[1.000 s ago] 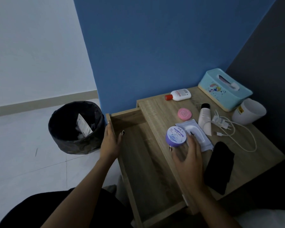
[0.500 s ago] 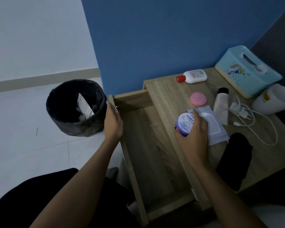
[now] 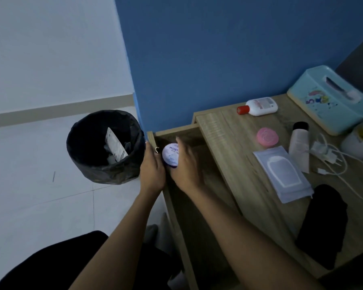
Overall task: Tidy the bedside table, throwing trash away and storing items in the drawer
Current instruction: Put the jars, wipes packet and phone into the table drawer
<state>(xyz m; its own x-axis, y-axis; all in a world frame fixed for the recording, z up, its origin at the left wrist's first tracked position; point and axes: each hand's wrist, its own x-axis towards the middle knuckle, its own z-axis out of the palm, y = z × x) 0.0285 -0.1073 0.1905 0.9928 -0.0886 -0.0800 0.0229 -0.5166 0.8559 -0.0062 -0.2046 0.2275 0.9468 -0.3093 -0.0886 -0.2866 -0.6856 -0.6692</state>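
Note:
My right hand point(image 3: 187, 166) holds a round purple cream jar point(image 3: 170, 156) with a white lid over the far left corner of the open wooden drawer point(image 3: 199, 206). My left hand point(image 3: 152, 166) rests on the drawer's left front edge, fingers curled over it, right beside the jar. On the bedside table point(image 3: 235, 155) lie a pale wipes packet point(image 3: 283, 174), a pink round compact point(image 3: 267, 137), a white tube with a black cap point(image 3: 299, 145), a white bottle with a red cap point(image 3: 258, 106) and a black cloth item point(image 3: 323, 225).
A black bin point(image 3: 105, 146) with trash inside stands on the white floor left of the drawer. At the table's back right are a turquoise tissue box point(image 3: 331, 101), a white cup point(image 3: 358, 141) and a white charger with cable point(image 3: 331, 158). A blue wall rises behind.
My right hand lifted the purple jar off the table and carried it left into the drawer's far corner. My left hand stayed on the drawer edge.

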